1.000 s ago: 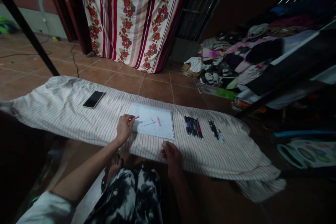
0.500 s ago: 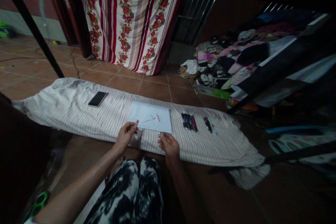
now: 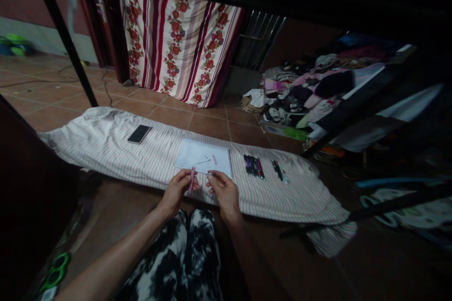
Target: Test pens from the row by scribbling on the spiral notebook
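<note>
Left hand (image 3: 175, 193) clamps a pink marker (image 3: 192, 179), held nearly upright at six o'clock from the spiral notebook (image 3: 203, 156); right hand (image 3: 224, 194) is just beside it, fingers together, its grip unclear; striped cloth (image 3: 106, 137) lies beneath; phone (image 3: 139, 134) at ten o'clock; pens (image 3: 253, 167) at two.

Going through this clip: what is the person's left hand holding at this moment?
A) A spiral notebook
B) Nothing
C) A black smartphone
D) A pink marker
D. The left hand closes around the pink marker, while the smartphone and spiral notebook lie on the striped cloth.
</note>
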{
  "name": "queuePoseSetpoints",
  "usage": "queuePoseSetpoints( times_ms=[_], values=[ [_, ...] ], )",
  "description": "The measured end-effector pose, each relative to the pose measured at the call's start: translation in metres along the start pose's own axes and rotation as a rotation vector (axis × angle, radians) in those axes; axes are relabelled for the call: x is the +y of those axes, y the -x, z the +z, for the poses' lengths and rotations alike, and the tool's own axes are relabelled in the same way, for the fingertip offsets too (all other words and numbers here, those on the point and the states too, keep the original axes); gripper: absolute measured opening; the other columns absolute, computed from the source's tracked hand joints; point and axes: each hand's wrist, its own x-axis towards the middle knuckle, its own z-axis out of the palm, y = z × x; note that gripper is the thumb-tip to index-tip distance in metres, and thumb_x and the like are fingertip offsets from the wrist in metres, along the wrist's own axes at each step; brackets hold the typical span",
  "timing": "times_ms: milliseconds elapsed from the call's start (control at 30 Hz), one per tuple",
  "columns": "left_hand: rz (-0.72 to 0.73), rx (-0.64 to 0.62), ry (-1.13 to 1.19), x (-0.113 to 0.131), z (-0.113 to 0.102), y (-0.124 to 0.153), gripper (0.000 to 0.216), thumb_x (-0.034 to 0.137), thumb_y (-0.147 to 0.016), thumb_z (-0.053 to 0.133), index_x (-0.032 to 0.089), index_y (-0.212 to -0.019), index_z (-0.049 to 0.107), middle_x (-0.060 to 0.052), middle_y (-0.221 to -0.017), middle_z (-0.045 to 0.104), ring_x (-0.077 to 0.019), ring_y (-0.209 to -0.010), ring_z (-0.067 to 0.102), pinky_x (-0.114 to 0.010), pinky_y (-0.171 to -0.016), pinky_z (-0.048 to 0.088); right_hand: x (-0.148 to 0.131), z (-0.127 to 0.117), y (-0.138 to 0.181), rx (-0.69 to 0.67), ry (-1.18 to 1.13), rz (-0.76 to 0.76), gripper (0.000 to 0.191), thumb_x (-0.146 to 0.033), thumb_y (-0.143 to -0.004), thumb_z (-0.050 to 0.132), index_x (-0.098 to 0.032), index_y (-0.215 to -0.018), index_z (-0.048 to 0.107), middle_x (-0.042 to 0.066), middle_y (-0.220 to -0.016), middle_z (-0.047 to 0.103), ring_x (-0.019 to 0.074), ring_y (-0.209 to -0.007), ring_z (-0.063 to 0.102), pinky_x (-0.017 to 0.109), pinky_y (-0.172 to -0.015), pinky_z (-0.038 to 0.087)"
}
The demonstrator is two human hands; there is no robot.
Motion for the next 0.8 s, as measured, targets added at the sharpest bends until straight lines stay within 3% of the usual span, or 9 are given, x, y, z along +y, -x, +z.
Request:
queuePoseSetpoints(
  times_ms=[400,633,800],
  values=[
    [0.002,0.073,-0.146,-0.008,-0.018,-0.004,0.019,0.027,-0.064,0.056,0.014,-0.077,0.057,-0.003,-0.071,0.062,-0.0127,-0.061,0.057,-0.026,-0.062,0.043,-0.004,0.01,0.004,-0.05,-0.013,0.02,0.032,-0.038,-0.056,0.073,-0.015,-0.076,0.065,0.001,-0.066,0.063,0.0099,-0.052,0.056,0.019,-0.041,0.041],
    [-0.029,0.221,-0.61,-0.033,-0.048,-0.047,0.011,0.025,-0.069,0.058,0.015,-0.071,0.054,0.002,-0.06,0.055,-0.014,-0.061,0.056,-0.028,-0.062,0.045,0.017,-0.003,-0.006,0.0,-0.026,0.069,0.031,-0.038,-0.056,0.073,-0.015,-0.075,0.065,0.0,-0.064,0.063,0.0095,-0.051,0.056,0.018,-0.041,0.04],
    [0.008,0.254,-1.005,-0.038,-0.061,-0.082,0.008,0.021,-0.077,0.058,0.014,-0.081,0.058,-0.001,-0.079,0.06,-0.0148,-0.078,0.057,-0.034,-0.076,0.044,0.041,-0.013,-0.023,0.05,-0.005,0.094,0.031,-0.039,-0.055,0.073,-0.015,-0.073,0.065,0.001,-0.065,0.064,0.0096,-0.049,0.055,0.019,-0.04,0.04]
  ],
)
